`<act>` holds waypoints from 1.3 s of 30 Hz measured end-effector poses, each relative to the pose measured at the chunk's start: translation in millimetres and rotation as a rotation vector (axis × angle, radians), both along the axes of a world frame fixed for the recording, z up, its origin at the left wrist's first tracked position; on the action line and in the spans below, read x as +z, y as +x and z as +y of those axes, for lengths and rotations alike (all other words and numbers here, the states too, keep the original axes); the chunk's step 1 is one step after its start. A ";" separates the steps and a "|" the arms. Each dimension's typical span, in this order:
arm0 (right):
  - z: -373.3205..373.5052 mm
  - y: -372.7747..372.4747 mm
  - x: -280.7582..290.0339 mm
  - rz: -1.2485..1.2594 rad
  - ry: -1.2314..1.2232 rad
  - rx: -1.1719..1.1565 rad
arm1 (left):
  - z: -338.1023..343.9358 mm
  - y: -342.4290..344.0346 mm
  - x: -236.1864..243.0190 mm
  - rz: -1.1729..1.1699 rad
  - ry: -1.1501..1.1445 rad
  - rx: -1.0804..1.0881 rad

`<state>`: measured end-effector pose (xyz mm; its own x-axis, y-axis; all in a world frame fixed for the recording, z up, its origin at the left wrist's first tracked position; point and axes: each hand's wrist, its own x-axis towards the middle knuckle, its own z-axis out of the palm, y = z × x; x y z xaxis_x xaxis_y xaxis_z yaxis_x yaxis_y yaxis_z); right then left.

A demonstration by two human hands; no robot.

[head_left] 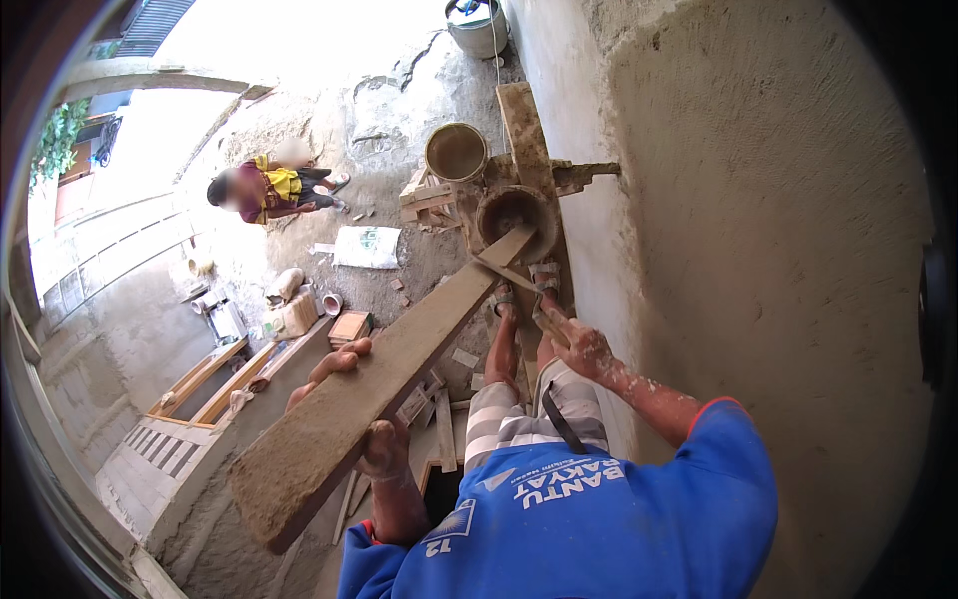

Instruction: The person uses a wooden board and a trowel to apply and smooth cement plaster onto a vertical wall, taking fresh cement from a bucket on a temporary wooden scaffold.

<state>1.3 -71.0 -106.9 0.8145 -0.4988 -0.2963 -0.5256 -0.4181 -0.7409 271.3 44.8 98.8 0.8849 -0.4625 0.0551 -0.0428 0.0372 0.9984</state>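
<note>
A long, straight plank [399, 374] coated with grey mortar runs slantwise in front of me. My left hand [382, 451] is closed around its near part, fingers over the far edge and thumb side on the near edge. The plank's far end rests at or just above a mortar-smeared bucket [483, 222]; whether they touch I cannot tell. In my right hand [587, 351], closed round the handle, is a trowel [509, 274]. Its narrow blade lies against the plank near that far end.
Beside the first bucket stands a second bucket [430, 160] on a wooden scaffold [524, 130]. A plastered wall [778, 200] rises close on my right. Below at the left are another person [264, 190], a white sack [367, 247], bricks [349, 327] and wooden frames [232, 384].
</note>
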 end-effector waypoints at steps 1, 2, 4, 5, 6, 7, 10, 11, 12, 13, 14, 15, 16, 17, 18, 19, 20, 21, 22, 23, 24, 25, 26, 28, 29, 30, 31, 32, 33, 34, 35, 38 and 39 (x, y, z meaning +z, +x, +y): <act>-1.8 0.4 -22.6 0.000 0.009 -0.005 | -6.6 0.4 12.3 0.006 -0.017 -0.003; -5.8 2.3 -46.5 0.170 0.057 -0.025 | -12.2 1.0 25.9 0.010 -0.033 -0.003; -10.2 -6.9 -94.7 0.350 0.106 -0.051 | -31.2 -1.0 54.1 0.032 -0.123 -0.012; -9.6 -14.4 -118.7 0.365 0.112 -0.047 | -26.9 3.2 61.1 0.073 -0.143 -0.010; -11.1 -9.6 -134.0 0.367 0.117 -0.036 | -17.9 11.7 72.7 0.100 -0.164 -0.003; -11.3 -1.0 -142.5 0.479 0.144 -0.025 | -11.8 14.8 82.3 0.089 -0.159 0.002; -5.1 6.5 -176.4 0.529 0.129 -0.039 | -0.3 24.3 108.8 0.090 -0.145 0.116; -5.5 18.0 -188.7 0.577 0.186 -0.082 | 6.7 28.1 119.7 0.073 -0.186 0.116; -5.1 28.3 -199.7 0.562 0.188 -0.070 | 12.7 31.3 130.3 0.058 -0.227 0.114; -4.6 39.3 -213.8 0.612 0.175 -0.075 | 22.4 32.4 140.8 0.035 -0.227 0.131; -9.0 38.6 -229.3 0.681 0.153 -0.101 | 30.2 34.8 146.1 0.017 -0.206 0.150; -26.9 22.6 -250.9 0.727 0.096 -0.108 | 28.0 39.0 148.2 0.019 -0.208 0.147; -39.2 25.1 -252.2 0.726 0.091 -0.107 | 26.9 38.5 148.8 0.017 -0.212 0.149; -45.6 33.5 -245.4 0.725 0.125 -0.127 | 29.5 38.5 154.5 -0.005 -0.200 0.146; -49.2 37.5 -235.4 0.727 0.157 -0.153 | 31.6 37.7 158.1 -0.023 -0.192 0.138; -49.3 47.2 -219.2 0.674 0.161 -0.172 | 34.1 37.4 161.0 -0.032 -0.197 0.149; -50.0 53.0 -199.6 0.665 0.150 -0.161 | 34.2 36.9 164.1 0.017 -0.211 0.131; -49.7 56.2 -178.3 0.588 0.202 -0.175 | 33.0 36.1 165.9 0.067 -0.226 0.110; -57.4 56.6 -149.2 0.513 0.241 -0.200 | 27.3 36.6 165.0 0.086 -0.235 0.091; -55.3 66.3 -115.9 0.380 0.268 -0.141 | 22.4 33.9 167.0 0.070 -0.229 0.115; -62.1 47.3 -84.8 0.405 0.235 -0.164 | 7.8 35.8 146.9 0.112 -0.246 0.106; -66.7 47.8 -49.0 0.247 0.177 -0.097 | -4.7 33.8 145.2 0.069 -0.219 0.104; -73.0 46.6 -12.6 0.100 0.118 -0.032 | -16.9 31.5 140.1 0.036 -0.191 0.101; -74.2 68.8 79.2 0.112 0.074 -0.020 | -41.5 27.1 128.3 -0.067 -0.182 0.154; -69.0 81.7 118.9 0.120 0.048 -0.019 | -53.2 23.8 124.3 -0.075 -0.143 0.177; -66.0 94.2 150.7 0.112 0.036 -0.006 | -64.9 20.8 127.7 -0.092 -0.107 0.202; -66.9 105.9 174.8 0.005 -0.015 -0.007 | -79.0 15.9 132.8 -0.096 -0.073 0.200; -68.1 115.3 194.8 -0.099 -0.068 -0.013 | -93.2 10.0 137.5 -0.096 -0.041 0.191; -67.8 124.2 211.3 -0.104 -0.082 -0.006 | -105.7 3.0 140.6 -0.050 -0.079 0.184; -67.0 134.5 224.9 -0.181 -0.148 -0.027 | -115.6 -1.1 142.3 -0.003 -0.117 0.178; -63.8 141.7 235.7 -0.262 -0.210 -0.051 | -120.2 -4.7 143.7 -0.012 -0.156 0.142; -67.1 158.9 243.3 -0.192 -0.356 -0.146 | -128.5 -16.7 158.1 0.008 -0.086 0.132; -69.8 158.4 247.4 -0.217 -0.344 -0.174 | -130.0 -22.7 160.9 0.002 -0.098 0.129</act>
